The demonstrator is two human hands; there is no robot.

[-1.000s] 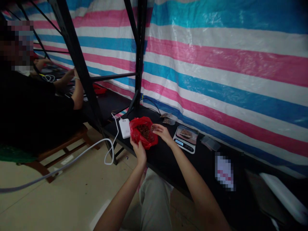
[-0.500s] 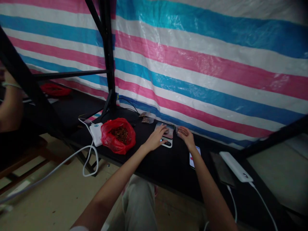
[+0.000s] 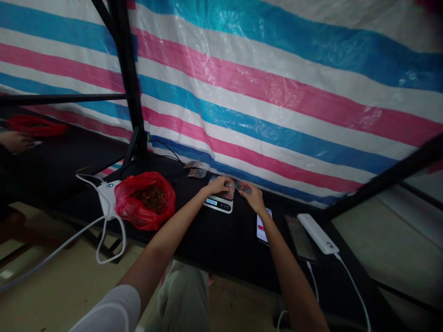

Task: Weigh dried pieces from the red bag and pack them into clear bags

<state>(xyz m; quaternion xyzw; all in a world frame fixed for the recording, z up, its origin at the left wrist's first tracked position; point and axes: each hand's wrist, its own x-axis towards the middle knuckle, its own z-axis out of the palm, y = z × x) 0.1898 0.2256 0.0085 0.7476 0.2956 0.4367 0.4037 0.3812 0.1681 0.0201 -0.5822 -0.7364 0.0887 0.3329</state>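
Note:
Above a small digital scale (image 3: pixel 225 206) with a lit display, my left hand (image 3: pixel 218 185) has its fingers closed on a small clear plastic bag. My right hand (image 3: pixel 254 199), just right of the scale, pinches clear plastic (image 3: pixel 245 188) too; I cannot tell whether both hold the same bag. What the bag contains is too small to make out. To the left stands an open red plastic bag (image 3: pixel 121 200) with dried brown bits (image 3: pixel 150 198) inside. Small clear packets (image 3: pixel 197 173) of brown bits lie behind the scale, near the striped sheet.
A lit phone (image 3: pixel 260 230) lies by my right forearm. Farther right are a dark phone (image 3: pixel 300 240) and a white power bank (image 3: pixel 316 233) with cables. A white device (image 3: pixel 107 196) with a looped cable sits left. A person's hand (image 3: pixel 15 141) is near another red bag (image 3: pixel 36 126).
My hands have come together over the scale's rear edge, and my left fingers have closed on plastic. The scale's display shows more now. The whole view has shifted right.

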